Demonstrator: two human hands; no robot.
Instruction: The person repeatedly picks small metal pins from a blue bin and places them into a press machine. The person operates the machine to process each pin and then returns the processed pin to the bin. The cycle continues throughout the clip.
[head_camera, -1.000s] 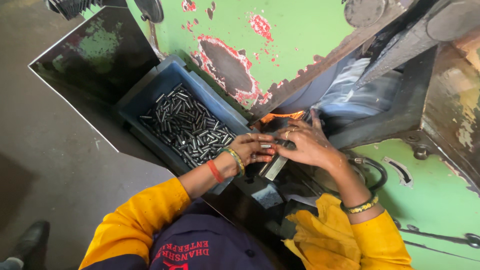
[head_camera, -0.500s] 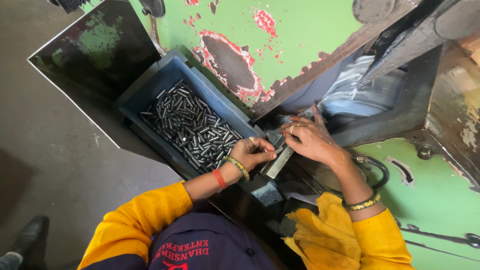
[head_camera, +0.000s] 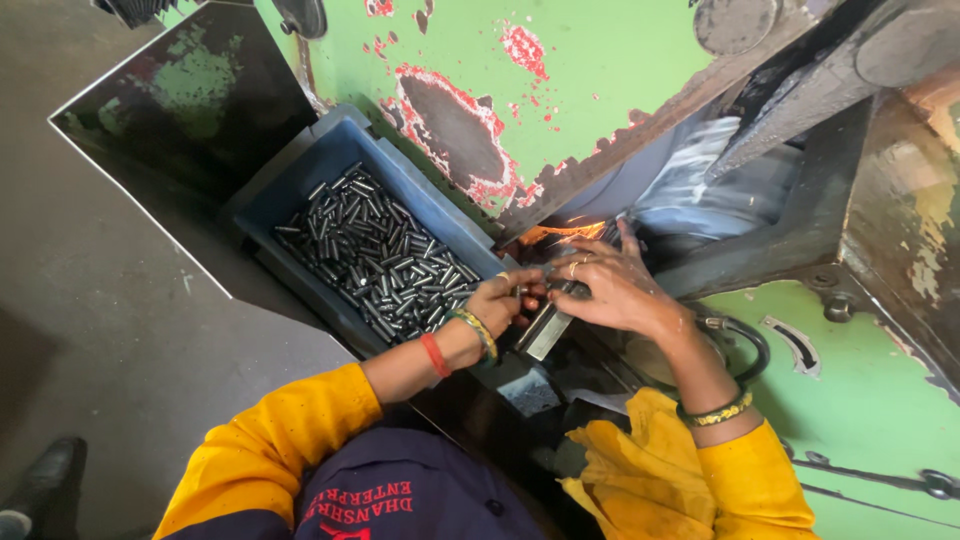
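1. Since the frame 0.5 s ago, orange sparks (head_camera: 560, 232) have reappeared just above the hands, and the left hand (head_camera: 505, 300) has closed in beside the right hand (head_camera: 608, 290).
2. The left hand is curled, fingertips pinched around something small and dark, probably 1 steel pin; the piece itself is too hidden to be sure.
3. The right hand lies spread, palm down, fingers fanned toward the sparks. Whether it grips anything underneath cannot be told.
4. A flat metal guide bar (head_camera: 548, 330) slants out from under both hands; its upper end is covered by them.
5. Just left of the left hand, a blue plastic crate (head_camera: 330, 160) holds a heap of short dark steel pins (head_camera: 385, 255).
6. Behind stands a green machine body (head_camera: 600, 60) with chipped paint; the grinding point is lost in shadow.
7. A yellow cloth (head_camera: 625, 470) lies over the lap.
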